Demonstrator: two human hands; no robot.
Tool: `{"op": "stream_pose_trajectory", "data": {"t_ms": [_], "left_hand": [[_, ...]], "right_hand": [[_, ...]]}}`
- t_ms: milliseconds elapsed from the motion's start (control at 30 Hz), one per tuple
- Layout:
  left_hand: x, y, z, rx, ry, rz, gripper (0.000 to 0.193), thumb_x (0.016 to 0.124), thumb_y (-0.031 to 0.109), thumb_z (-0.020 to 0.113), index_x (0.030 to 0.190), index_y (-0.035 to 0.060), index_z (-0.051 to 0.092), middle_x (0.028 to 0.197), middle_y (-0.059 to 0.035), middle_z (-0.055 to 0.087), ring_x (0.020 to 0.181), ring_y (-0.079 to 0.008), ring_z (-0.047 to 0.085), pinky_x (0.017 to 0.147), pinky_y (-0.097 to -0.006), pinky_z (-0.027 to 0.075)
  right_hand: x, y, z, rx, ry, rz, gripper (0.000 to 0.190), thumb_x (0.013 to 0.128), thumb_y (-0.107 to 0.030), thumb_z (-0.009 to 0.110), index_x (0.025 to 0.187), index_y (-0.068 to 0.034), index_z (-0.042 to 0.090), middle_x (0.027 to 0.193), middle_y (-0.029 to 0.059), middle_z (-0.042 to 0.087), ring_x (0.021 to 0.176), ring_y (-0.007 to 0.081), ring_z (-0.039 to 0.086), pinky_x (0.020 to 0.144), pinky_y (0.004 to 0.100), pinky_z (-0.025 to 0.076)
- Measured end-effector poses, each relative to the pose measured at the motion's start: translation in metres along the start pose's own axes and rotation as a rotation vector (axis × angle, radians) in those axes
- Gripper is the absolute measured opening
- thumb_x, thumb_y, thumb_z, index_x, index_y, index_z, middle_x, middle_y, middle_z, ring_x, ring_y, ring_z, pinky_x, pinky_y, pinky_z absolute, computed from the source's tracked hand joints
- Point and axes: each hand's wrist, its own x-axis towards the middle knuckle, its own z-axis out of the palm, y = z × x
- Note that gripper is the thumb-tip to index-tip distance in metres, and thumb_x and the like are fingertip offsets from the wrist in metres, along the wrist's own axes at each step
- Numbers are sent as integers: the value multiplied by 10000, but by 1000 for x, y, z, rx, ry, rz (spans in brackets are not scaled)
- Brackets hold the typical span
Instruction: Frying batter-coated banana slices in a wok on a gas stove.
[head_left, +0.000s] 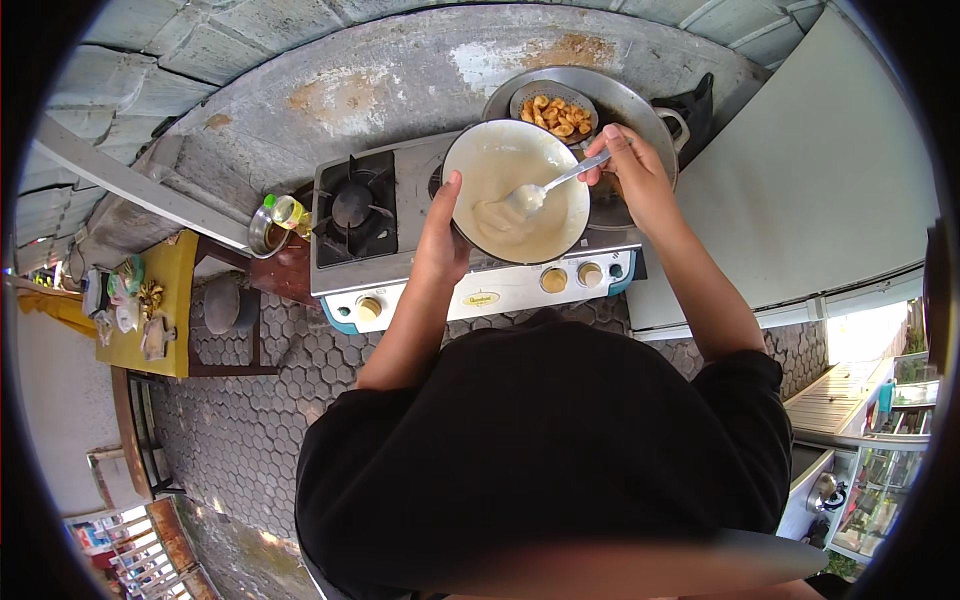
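Observation:
My left hand (442, 244) grips the left rim of a white enamel bowl (574, 161), thumb on the inside and fingers hidden beneath. Pale, thick batter (487, 217) coats the bottom and walls of the bowl. Between the fingertips of my right hand (630, 165) is the handle of a metal spoon (574, 171), its bowl end dipped in the batter. The enamel bowl is held over the right part of a two-burner gas stove (420, 259). Behind it, a large metal wok (637, 112) sits partly covered, with a perforated skimmer (525, 90) of fried golden pieces (555, 114) at its rim.
The left burner (352, 206) has nothing on it. Beside the stove, a bottle of yellow oil (291, 214) lies near a metal bowl (264, 234). A yellow table (176, 300) with bags stands farther left. A pale flat panel (795, 172) borders the right side.

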Motion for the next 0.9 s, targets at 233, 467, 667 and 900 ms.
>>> {"op": "stream_pose_trajectory", "data": {"t_ms": [233,467,667,900], "left_hand": [[-2,-2,3,-1,-10,-10,638,863,450,510,1293,-5,383,1259,-149,481,1161,-262,472,976,-386,373],[-3,-5,9,-21,-38,-16,638,864,448,508,1296,-5,380,1269,-163,470,1167,-272,470,970,-395,387],[-3,-10,15,-8,-74,-30,651,866,458,503,1303,-7,371,1273,-168,468,1172,-269,468,971,-386,386],[-4,-19,17,87,-93,-54,683,862,545,477,1308,36,385,1283,-126,472,1186,-236,455,981,-373,369]], "right_hand": [[-5,-3,-1,-55,-49,-158,382,983,-316,351,903,-1,552,724,56,572,715,114,555,747,249,433],[-5,-25,-10,-286,-115,-309,398,980,-343,354,915,-13,566,729,53,580,745,101,544,793,244,407],[1,-15,-21,-153,-172,-114,368,976,-339,367,915,-33,563,744,58,592,737,113,572,744,251,422],[-7,6,-19,201,-83,269,354,957,-382,390,926,-69,552,733,64,615,716,144,627,696,231,392]]}}
